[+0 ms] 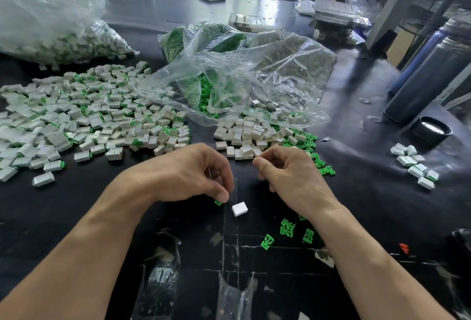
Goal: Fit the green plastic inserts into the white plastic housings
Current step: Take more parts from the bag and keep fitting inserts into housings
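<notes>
Left hand (193,171): fingers curled down, tips on a small green insert (218,202) lying on the black table (102,205); pinching it or only touching it, cannot tell.
Right hand (288,174): fingers curled in, thumb and first finger pressed together at the near edge of the pile of white housings (251,133); something tiny between them or nothing at all, cannot tell.
Single white housing (239,209): flat on the table between both hands, just beside the left fingertips, not touched.
Loose green inserts (287,228): a few scattered on the table near the right wrist.
More green inserts (312,141): spilled along the right side of the housing pile.
Big pile on the left (84,113): lots of white housings with green bits poking out, spread wide over the table.
Open clear bag (244,75): behind the hands, green inserts and pale parts inside, mouth lying over the piles.
Other clear bag (51,26): far left, stuffed with white and green pieces.
Small bunch on the right (415,164): several white pieces with green, well apart from the hands.
Dark bottle (428,77): right side, tilted; a round black cap (430,131) near its bottom end.
</notes>
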`<state>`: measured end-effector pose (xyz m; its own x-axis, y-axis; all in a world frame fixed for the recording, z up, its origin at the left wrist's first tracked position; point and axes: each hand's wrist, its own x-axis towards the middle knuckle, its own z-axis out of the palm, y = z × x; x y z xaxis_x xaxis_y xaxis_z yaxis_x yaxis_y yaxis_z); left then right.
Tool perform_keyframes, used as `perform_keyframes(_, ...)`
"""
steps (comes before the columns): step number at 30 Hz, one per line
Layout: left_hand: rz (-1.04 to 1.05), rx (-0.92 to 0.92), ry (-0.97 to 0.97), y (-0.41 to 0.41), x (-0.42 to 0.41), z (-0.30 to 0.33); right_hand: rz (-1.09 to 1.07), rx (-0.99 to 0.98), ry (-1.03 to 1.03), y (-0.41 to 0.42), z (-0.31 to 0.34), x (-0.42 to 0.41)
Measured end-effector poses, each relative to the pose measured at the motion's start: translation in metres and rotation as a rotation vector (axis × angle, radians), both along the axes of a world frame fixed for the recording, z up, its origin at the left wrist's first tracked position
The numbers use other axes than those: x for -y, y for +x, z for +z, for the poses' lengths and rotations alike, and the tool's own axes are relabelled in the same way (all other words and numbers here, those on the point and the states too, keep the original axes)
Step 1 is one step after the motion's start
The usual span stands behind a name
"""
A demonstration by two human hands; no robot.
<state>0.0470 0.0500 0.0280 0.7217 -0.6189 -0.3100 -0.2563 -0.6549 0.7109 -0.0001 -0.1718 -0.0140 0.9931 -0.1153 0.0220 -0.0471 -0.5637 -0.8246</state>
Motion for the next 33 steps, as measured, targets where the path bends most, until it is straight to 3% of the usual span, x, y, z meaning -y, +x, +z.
perform_keyframes(6, -0.021, 0.081, 0.137, -0.001, 0.003, -0.003, 0.115, -0.017, -0.058, -0.004, 0.007, 0.002)
perform_keyframes(11, 0.041, 0.175, 0.117, -0.003, 0.008, -0.004, 0.407, -0.182, -0.085, -0.01, 0.02, 0.009)
perform_keyframes(14, 0.052, 0.216, 0.105, -0.003, 0.012, -0.006, 0.488, -0.152, -0.237, -0.009, 0.023, 0.007)
perform_keyframes(21, 0.108, 0.324, 0.063, -0.001, 0.018, -0.017, 0.307, -0.063, -0.103, -0.006, 0.013, 0.007)
perform_keyframes(25, 0.186, 0.326, -0.059, 0.001, 0.02, -0.026, 0.158, 0.003, 0.067, 0.0, 0.007, 0.008)
perform_keyframes(33, 0.322, 0.077, -0.668, 0.002, 0.032, -0.03, 0.131, -0.008, 0.378, 0.001, 0.002, -0.003)
